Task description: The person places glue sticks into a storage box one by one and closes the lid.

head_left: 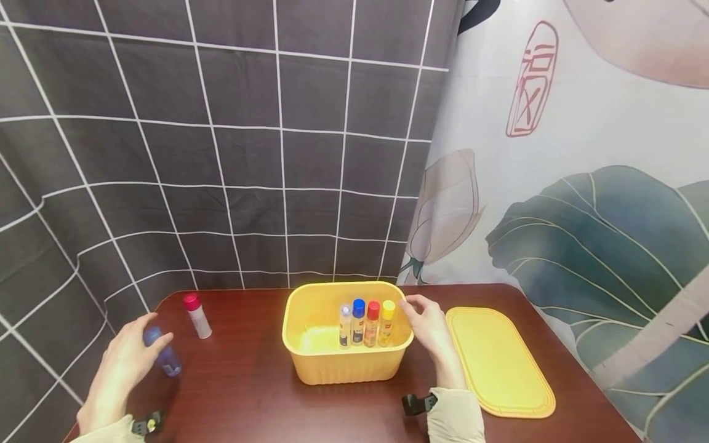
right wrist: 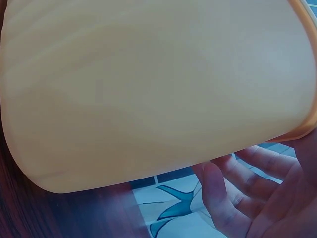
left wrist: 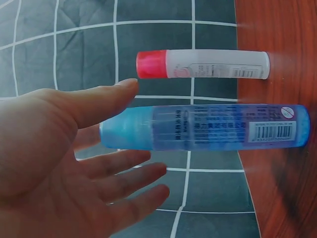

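Note:
A slim see-through blue bottle (left wrist: pixel 218 128) with a blue cap and a barcode label stands at the left of the table. My left hand (head_left: pixel 123 363) is around its cap, thumb on one side and the index finger partly hidden behind it; the other fingers stretch out loosely. Just beyond is a white bottle (head_left: pixel 198 319) with a red-pink cap. My right hand (head_left: pixel 431 326) is at the right rim of a yellow bin (head_left: pixel 346 369), fingers loosely bent, the fingertips at its edge. Inside the bin, several slim bottles stand in a row, including blue-capped (head_left: pixel 357 323), red-capped (head_left: pixel 372 324) and yellow-capped (head_left: pixel 386 324) ones.
A yellow lid (head_left: pixel 501 363) lies flat on the dark red table (head_left: pixel 238 381), right of the bin. Behind the table hang a dark grid-patterned cloth (head_left: pixel 238 154) and a pale cloth with leaf prints (head_left: pixel 598 234).

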